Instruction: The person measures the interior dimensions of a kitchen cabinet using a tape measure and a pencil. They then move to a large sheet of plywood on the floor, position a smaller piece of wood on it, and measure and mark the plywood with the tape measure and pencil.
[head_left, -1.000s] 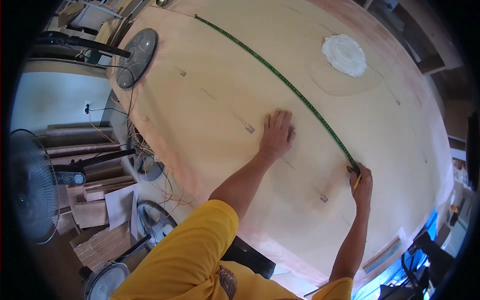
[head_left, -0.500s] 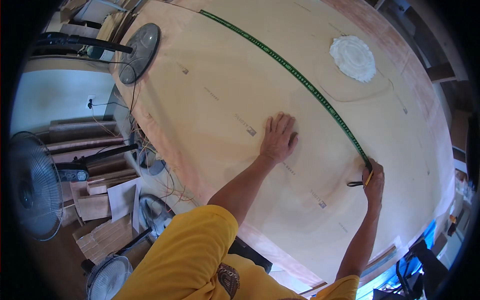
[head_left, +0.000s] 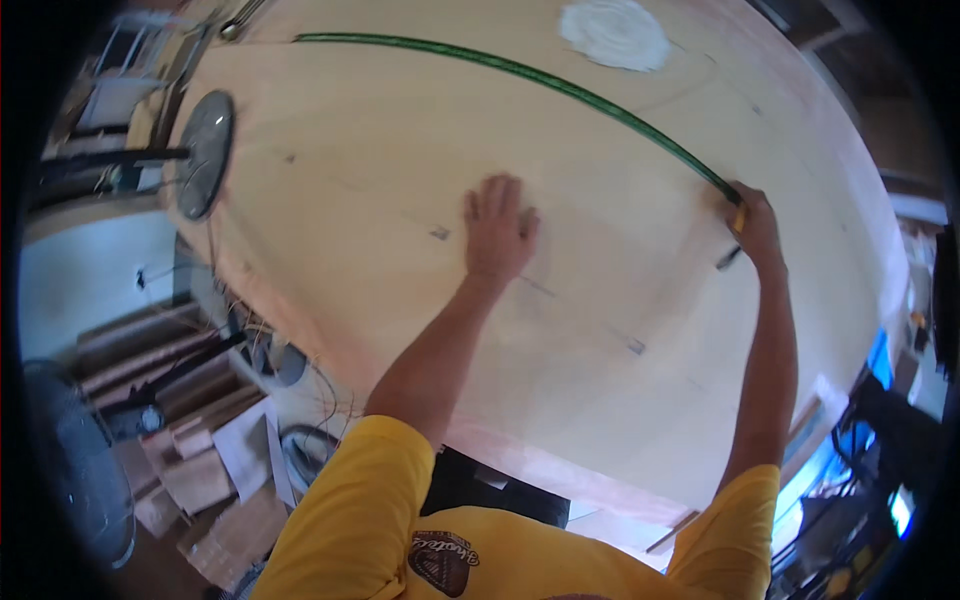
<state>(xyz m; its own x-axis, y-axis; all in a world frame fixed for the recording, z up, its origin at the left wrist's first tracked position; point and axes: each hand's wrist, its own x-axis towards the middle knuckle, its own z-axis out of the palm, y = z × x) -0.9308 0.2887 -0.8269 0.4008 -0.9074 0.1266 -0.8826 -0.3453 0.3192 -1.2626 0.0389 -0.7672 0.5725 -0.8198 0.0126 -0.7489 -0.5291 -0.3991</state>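
A large pale plywood sheet [head_left: 380, 180] fills the middle of the view. Across it runs a long green measuring tape [head_left: 520, 72], from the far left to my right hand [head_left: 755, 225]. My right hand grips the near end of the tape together with a small yellow pencil [head_left: 738, 218], and a dark stub shows just below the fingers. My left hand [head_left: 497, 228] lies flat on the sheet with its fingers spread, holding nothing. Small pencil marks [head_left: 440, 233] dot the wood beside it.
A white round patch [head_left: 615, 32] lies on the far part of the sheet. A standing fan [head_left: 203, 152] is at the sheet's left edge. Wood offcuts and boards [head_left: 190, 470] lie on the floor at lower left, with cables [head_left: 300, 370] beside them.
My view has shifted, so the sheet sits lower and more to the right. My right hand has slid with the tape end; my left hand stays flat on the wood.
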